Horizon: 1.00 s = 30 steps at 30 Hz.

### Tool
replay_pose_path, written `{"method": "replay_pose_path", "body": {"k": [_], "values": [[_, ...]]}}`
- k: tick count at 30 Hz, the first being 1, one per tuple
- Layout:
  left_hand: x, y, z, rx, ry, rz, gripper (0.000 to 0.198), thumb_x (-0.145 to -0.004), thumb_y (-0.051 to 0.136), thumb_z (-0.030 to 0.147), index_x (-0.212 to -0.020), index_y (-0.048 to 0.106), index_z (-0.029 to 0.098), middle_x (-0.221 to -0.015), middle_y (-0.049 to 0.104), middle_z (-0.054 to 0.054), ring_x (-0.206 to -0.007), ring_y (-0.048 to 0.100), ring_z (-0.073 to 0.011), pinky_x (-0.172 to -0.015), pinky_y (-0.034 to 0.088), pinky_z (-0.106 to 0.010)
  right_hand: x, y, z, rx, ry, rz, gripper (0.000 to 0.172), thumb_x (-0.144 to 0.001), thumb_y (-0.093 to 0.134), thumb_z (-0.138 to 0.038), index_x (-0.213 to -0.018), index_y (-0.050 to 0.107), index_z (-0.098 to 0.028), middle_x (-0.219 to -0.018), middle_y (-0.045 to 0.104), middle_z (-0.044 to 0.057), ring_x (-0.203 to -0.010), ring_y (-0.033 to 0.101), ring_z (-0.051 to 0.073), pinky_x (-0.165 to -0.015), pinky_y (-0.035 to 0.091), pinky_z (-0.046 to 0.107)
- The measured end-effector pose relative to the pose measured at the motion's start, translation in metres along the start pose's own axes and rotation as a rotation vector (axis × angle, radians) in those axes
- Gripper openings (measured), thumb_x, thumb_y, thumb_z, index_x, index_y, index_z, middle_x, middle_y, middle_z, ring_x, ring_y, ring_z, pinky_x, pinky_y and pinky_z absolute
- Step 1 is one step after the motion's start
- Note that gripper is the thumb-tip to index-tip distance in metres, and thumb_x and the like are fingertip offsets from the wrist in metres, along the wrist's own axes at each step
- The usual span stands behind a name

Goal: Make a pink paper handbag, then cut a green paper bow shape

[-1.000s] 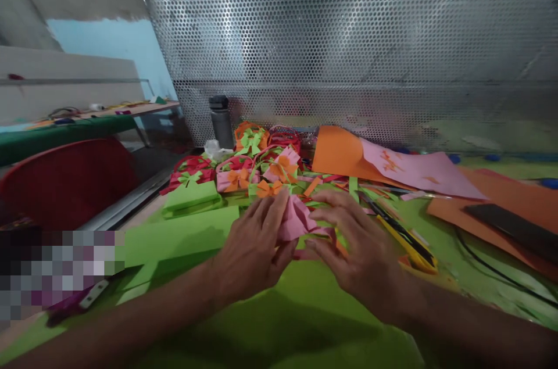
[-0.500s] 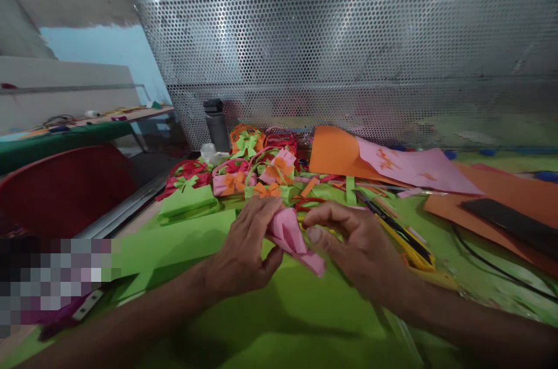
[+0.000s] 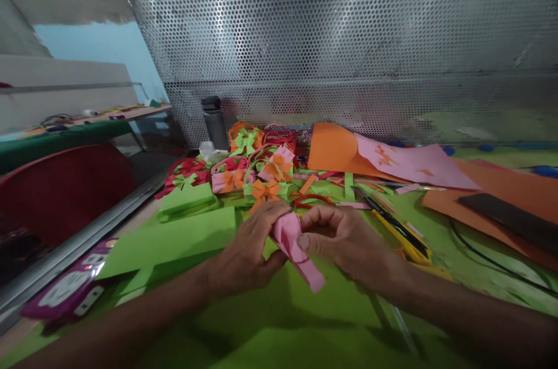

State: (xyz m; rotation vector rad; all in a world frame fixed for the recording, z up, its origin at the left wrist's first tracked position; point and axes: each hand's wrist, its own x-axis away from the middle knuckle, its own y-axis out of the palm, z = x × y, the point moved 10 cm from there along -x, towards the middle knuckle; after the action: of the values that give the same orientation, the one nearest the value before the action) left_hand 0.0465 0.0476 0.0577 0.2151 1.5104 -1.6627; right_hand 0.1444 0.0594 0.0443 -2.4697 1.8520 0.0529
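Pink folded paper (image 3: 289, 235) is held between my two hands above the green tabletop. My left hand (image 3: 253, 247) is closed around its left side, with fingers over the top and thumb below. My right hand (image 3: 353, 244) pinches the right edge, thumb on the near face and fingertips curled behind. A loose pink strip end points down toward me. Just beyond my left fingers stands a small paper bag with an orange bow (image 3: 265, 189). A red scissor-like handle (image 3: 311, 199) lies behind the pink paper, partly hidden.
Several small paper bags (image 3: 233, 180) with bows crowd the back left, beside a grey bottle (image 3: 215, 125). At right lie a yellow cutter knife (image 3: 403, 235), orange sheets (image 3: 331, 148) and a dark phone-like slab (image 3: 508, 215). A purple case (image 3: 72, 287) sits at left.
My right hand has moved left and now presses its thumb on the pink paper. The paper's loose strip end hangs a little lower. My left hand keeps its hold.
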Motion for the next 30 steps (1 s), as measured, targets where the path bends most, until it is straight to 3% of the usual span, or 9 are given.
{"method": "replay_pose_path", "body": {"k": [16,25,30], "values": [[0.000,0.018,0.003,0.018,0.000,-0.124,0.056,-0.080,0.053,0.026,-0.127,0.026,0.013,-0.117,0.048,-0.017,-0.111,0.045,-0.0272,-0.089,0.044,-0.044,-0.003,0.002,0.011,-0.040,0.041,-0.027,0.021,-0.061,0.073,-0.028,-0.069,0.058,-0.017,-0.065,0.060,-0.003,-0.057,0.054,0.009,-0.053,0.042,0.021],[-0.007,0.015,0.009,0.003,0.031,-0.070,0.058,-0.076,0.057,0.033,-0.124,0.028,0.016,-0.106,0.053,-0.013,-0.097,0.051,-0.0255,-0.078,0.046,-0.040,-0.003,0.001,0.009,0.004,0.033,-0.023,0.023,-0.066,0.071,-0.033,-0.075,0.058,-0.015,-0.071,0.061,0.000,-0.063,0.055,0.010,-0.059,0.043,0.023],[-0.011,0.003,0.010,-0.084,0.010,-0.020,0.058,-0.075,0.056,0.029,-0.125,0.027,0.015,-0.109,0.052,-0.014,-0.100,0.051,-0.0271,-0.081,0.045,-0.042,-0.001,-0.004,-0.009,0.138,-0.137,0.003,0.017,-0.073,0.065,-0.031,-0.080,0.057,-0.017,-0.074,0.061,0.000,-0.067,0.056,0.013,-0.062,0.045,0.026]]}}
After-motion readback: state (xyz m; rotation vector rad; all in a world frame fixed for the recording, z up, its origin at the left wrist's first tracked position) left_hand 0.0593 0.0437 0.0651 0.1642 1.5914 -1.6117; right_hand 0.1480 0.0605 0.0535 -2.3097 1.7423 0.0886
